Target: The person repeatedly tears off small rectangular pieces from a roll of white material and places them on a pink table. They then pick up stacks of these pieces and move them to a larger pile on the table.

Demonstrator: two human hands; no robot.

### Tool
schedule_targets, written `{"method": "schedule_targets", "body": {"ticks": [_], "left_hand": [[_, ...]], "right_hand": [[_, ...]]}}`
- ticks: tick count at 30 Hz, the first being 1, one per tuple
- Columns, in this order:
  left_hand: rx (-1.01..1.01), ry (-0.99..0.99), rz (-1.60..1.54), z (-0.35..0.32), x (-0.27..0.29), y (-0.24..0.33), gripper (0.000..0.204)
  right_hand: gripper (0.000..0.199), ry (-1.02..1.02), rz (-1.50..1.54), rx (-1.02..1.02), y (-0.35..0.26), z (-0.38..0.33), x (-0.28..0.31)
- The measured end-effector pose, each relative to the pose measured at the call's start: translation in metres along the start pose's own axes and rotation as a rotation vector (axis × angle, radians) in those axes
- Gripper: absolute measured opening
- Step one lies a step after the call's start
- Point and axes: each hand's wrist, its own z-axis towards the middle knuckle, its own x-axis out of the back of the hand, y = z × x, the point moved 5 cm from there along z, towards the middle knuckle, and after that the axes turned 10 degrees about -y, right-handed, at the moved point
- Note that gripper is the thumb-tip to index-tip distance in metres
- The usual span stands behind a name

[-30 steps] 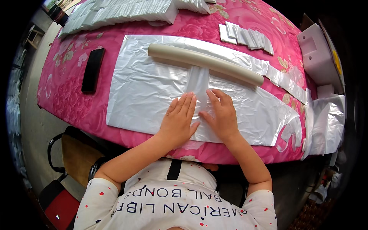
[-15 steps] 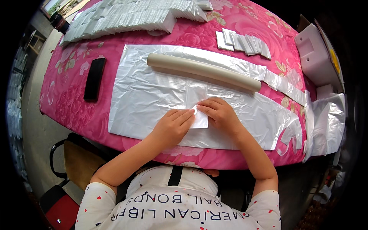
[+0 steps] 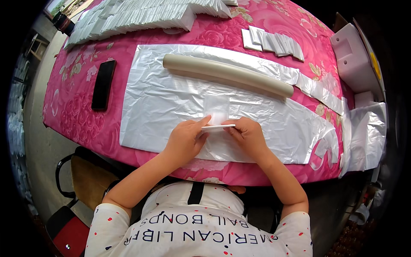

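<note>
Between my two hands is a thin white folded plastic packet, lifted and seen almost edge-on. My left hand pinches its left end between fingers and thumb. The right end is pinched by my right hand. Just beyond the packet a translucent folded plastic piece lies flat. Both hands are over a wide silvery-white plastic sheet spread on the table. A long beige tube rests across the sheet, beyond my hands.
The table has a pink floral cloth. A black phone lies at left. Rows of white folded packets fill the far left, with a smaller row at far right. A white foam box and loose plastic are at right.
The packet, pressed flat on the sheet half a second ago, is now raised and tilted edge-on. My fingers have moved from on top of it to its two ends.
</note>
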Motion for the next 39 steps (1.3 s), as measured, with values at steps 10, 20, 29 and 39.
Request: {"method": "schedule_targets", "body": {"ticks": [10,20,29,39], "left_hand": [[0.501,-0.067,-0.287,0.031,0.013,-0.023,0.070],[-0.063,-0.083,0.433,0.037,-0.021,0.008,0.091],[0.017,-0.134,0.390,0.036,-0.040,-0.002,0.106],[0.038,0.114,0.047,0.005,-0.013,-0.002,0.083]], "right_hand": [[0.026,-0.078,0.073,-0.415,0.014,0.023,0.002],[0.025,-0.052,0.074,-0.423,0.015,0.025,0.001],[0.022,-0.016,-0.026,-0.419,-0.004,0.018,0.001],[0.021,-0.022,-0.506,-0.171,-0.017,0.013,0.022]]}}
